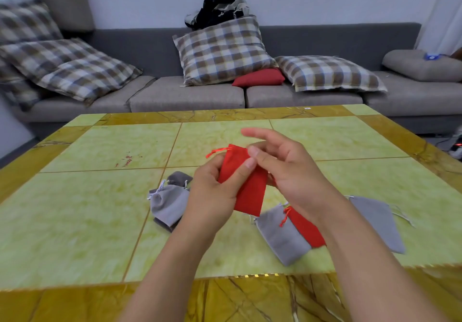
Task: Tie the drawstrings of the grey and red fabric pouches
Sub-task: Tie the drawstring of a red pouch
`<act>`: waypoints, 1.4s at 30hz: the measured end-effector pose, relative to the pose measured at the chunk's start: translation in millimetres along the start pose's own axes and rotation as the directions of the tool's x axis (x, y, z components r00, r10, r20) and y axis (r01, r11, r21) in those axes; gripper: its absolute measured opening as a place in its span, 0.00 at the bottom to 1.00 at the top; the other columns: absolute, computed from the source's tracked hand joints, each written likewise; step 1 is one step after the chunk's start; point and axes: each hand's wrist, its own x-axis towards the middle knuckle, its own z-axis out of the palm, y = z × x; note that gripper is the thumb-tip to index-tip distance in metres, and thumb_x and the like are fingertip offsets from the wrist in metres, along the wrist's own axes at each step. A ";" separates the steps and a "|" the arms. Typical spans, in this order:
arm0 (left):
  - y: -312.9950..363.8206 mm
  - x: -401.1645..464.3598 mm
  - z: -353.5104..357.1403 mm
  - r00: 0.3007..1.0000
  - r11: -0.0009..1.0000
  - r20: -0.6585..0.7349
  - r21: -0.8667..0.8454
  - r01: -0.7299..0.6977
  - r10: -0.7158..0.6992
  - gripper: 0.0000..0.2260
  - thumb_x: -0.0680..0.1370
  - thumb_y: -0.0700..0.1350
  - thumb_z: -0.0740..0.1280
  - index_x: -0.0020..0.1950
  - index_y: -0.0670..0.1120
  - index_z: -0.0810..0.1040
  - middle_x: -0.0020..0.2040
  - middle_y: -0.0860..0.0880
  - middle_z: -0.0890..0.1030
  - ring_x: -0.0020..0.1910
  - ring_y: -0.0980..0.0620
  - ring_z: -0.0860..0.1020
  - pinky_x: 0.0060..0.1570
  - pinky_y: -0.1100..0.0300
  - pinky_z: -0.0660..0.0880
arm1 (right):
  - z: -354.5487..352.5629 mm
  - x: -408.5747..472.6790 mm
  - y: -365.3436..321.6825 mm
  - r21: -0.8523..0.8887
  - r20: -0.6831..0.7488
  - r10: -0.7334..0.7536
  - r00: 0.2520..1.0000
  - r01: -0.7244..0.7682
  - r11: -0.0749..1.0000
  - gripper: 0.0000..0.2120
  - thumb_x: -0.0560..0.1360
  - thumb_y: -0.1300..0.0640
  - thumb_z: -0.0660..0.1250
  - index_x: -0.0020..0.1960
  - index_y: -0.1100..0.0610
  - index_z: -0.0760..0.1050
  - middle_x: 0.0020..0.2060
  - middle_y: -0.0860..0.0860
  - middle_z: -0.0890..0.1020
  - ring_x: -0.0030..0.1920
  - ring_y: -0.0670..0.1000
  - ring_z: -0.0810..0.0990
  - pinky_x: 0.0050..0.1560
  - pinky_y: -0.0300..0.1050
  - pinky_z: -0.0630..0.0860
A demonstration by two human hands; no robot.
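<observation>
Red pouch [246, 180], held above our table [100, 196]: our left hand [215, 191] grips it, thumb across its front, our right hand [282, 169] loosely spread at its mouth, 1 orange drawstring [216, 152] trailing left, grey pouches [170, 202] lying below.

Right hand [282, 169]: index fingertip motion-blurred; whether it pinches the red pouch [243, 184] unclear. Pouch's right-side drawstring hidden behind that hand. Dark grey pouch [178, 178] mostly covered by light grey pouch [170, 202] and left hand [215, 191]. Second red pouch [306, 229] partly under right forearm. Both forearms cut by bottom edge.
</observation>
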 end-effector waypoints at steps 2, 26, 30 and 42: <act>-3.0 3.9 -5.3 0.995 0.995 -0.082 -0.082 0.056 -0.063 0.07 0.76 0.47 0.71 0.53 0.48 0.83 0.46 0.49 0.87 0.45 0.53 0.84 0.45 0.57 0.81 | -8.2 0.4 1.6 0.104 -0.064 0.101 0.993 -0.094 0.990 0.13 0.78 0.60 0.68 0.62 0.54 0.78 0.46 0.54 0.81 0.41 0.48 0.80 0.40 0.42 0.78; -7.3 13.3 -13.6 0.961 0.854 -0.072 -0.478 0.203 -0.268 0.11 0.83 0.47 0.61 0.54 0.45 0.82 0.46 0.50 0.84 0.46 0.53 0.82 0.47 0.59 0.78 | -3.1 -0.1 3.6 0.344 0.026 0.290 0.957 -0.281 0.896 0.12 0.80 0.55 0.63 0.39 0.58 0.72 0.41 0.56 0.80 0.36 0.51 0.78 0.34 0.43 0.76; -35.7 15.3 -23.2 0.978 0.899 -0.197 0.416 0.140 -0.061 0.05 0.79 0.48 0.68 0.53 0.52 0.80 0.46 0.54 0.81 0.51 0.52 0.80 0.46 0.60 0.74 | -6.3 -1.5 26.3 -0.457 -0.045 0.295 0.954 -0.282 0.844 0.12 0.74 0.48 0.72 0.44 0.57 0.77 0.42 0.51 0.82 0.39 0.50 0.80 0.42 0.48 0.79; -30.4 13.0 -37.0 0.991 0.727 -0.018 0.678 0.108 -0.131 0.09 0.79 0.52 0.67 0.47 0.48 0.82 0.41 0.51 0.84 0.40 0.55 0.80 0.38 0.62 0.74 | 45.7 -23.3 49.3 -0.859 0.355 0.515 0.780 0.055 0.509 0.14 0.65 0.56 0.80 0.46 0.55 0.79 0.43 0.51 0.82 0.43 0.53 0.81 0.44 0.48 0.78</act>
